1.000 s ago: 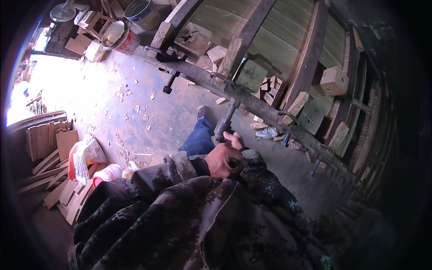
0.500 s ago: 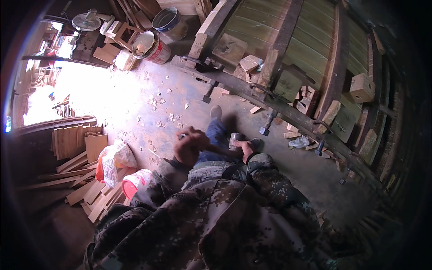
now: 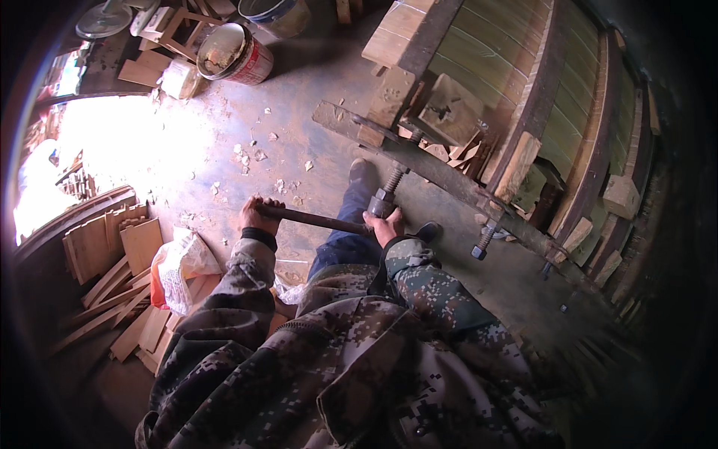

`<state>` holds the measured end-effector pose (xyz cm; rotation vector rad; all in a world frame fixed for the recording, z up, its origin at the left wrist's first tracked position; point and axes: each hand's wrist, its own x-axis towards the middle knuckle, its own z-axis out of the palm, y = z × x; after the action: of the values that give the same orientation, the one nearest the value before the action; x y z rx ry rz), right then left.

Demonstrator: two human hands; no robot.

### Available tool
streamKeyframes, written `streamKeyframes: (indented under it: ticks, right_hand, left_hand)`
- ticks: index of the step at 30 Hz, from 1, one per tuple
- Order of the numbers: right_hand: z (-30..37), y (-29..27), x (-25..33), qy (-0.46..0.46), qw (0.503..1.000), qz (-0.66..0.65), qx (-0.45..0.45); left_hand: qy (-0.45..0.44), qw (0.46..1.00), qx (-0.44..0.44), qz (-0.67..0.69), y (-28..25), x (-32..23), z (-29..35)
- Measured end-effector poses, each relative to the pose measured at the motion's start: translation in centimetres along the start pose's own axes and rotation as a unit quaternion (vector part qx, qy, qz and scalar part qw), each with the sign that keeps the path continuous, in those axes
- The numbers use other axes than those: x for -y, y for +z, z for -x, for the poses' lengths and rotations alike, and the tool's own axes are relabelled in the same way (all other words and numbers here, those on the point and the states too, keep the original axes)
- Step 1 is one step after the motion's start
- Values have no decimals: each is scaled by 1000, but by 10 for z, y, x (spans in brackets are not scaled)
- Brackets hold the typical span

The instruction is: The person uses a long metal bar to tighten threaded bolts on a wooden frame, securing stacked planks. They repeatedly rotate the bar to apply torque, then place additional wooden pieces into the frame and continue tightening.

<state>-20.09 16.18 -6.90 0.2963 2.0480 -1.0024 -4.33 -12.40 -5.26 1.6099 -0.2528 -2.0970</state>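
My left hand is wrapped round the far end of a long dark metal bar, the handle of a socket wrench. At the other end, my right hand closes round the wrench just below its socket head. That head meets the lower end of a threaded bolt, which hangs from a metal clamp bar. Whether the socket is fully seated cannot be seen. A second bolt sticks out of the clamp farther right. Behind the bar, pale wooden panels stand between dark beams.
Wood blocks are wedged along the clamped panels. Buckets stand at the far left. Loose boards and a white-and-orange sack lie at my left. Wood chips litter the floor. My foot is near the clamp.
My left hand has swung left and the wrench handle now stretches out straight. The wrench head has come up to the first bolt. The view has shifted, bringing the clamp nearer.
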Motion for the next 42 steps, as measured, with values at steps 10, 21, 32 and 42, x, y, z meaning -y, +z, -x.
streamKeyframes:
  ticks: [10,21,32,42]
  right_hand:
    - [1,17,14,18,997,-17,-77]
    - [-2,15,32,59,991,63,-102]
    - [-5,-13,46,-6,985,169,-26]
    - [-9,-32,16,-69,844,508,158]
  left_hand:
    - [-146,973,-176,-41,-16,24,-125]
    - [-221,969,-109,-1,-26,49,-158]
    - [-183,975,-99,76,11,67,-174]
    - [-166,975,-144,-36,34,59,-160]
